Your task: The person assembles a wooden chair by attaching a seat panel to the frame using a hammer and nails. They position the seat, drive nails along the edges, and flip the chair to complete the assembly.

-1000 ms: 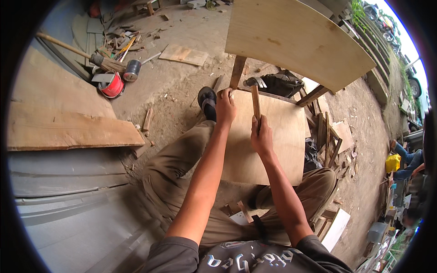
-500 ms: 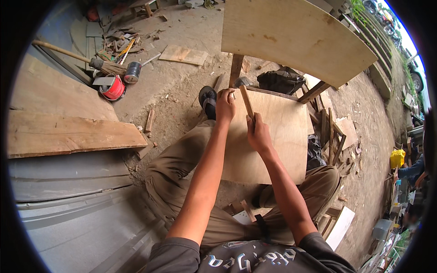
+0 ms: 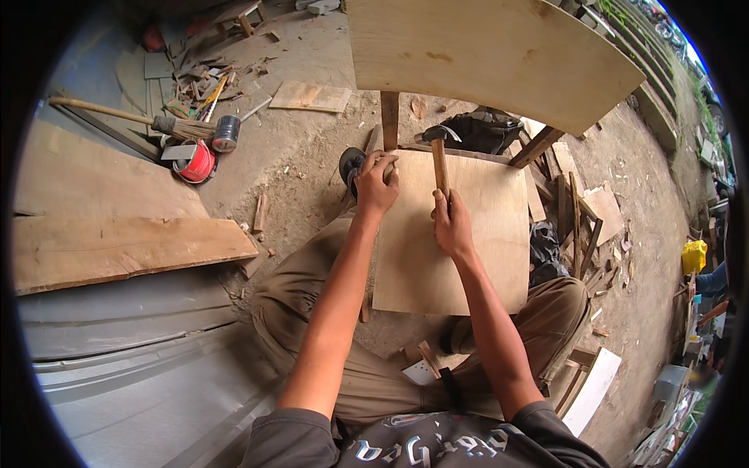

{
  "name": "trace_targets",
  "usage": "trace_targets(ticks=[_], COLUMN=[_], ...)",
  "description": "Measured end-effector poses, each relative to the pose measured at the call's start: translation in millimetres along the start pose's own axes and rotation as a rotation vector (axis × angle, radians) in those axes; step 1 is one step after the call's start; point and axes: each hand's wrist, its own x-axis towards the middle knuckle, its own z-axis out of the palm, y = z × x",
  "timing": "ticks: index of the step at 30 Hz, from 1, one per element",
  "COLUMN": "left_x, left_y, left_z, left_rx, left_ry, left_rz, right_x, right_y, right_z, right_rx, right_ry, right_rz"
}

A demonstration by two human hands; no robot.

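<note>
Plywood panel [image 3: 452, 234] lies flat across the seated person's knees, over bare dirt ground [image 3: 304, 168]. Right hand [image 3: 452, 226] on top of panel, fist wrapped round wooden handle of hammer [image 3: 437, 156]; hammer head sits at panel's far edge. Left hand [image 3: 377, 183] at far-left corner of panel, fingers curled and pinched at the edge; what they pinch is too small to tell. Upright wooden post [image 3: 389, 117] just beyond that corner. Larger plywood sheet [image 3: 491, 51] above it, further out. Thick plank [image 3: 117, 249] to the left; red tape roll [image 3: 195, 161] and broom [image 3: 125, 117] beyond it.
</note>
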Motion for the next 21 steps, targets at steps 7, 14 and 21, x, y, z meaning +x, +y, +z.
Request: trace_targets(ticks=[7, 14, 21], left_x=[10, 37, 44], left_y=[4, 2, 1], left_z=[3, 1, 1], left_rx=[-0.01, -0.308, -0.844], left_ry=[0.07, 0.255, 0.283], left_rz=[0.025, -0.251, -0.464], right_x=[0, 5, 6], right_y=[13, 16, 18], right_z=[0, 5, 3], right_rx=[0.089, 0.072, 0.061], right_ry=[-0.02, -0.046, -0.062], right_rz=[0.001, -0.031, -0.02])
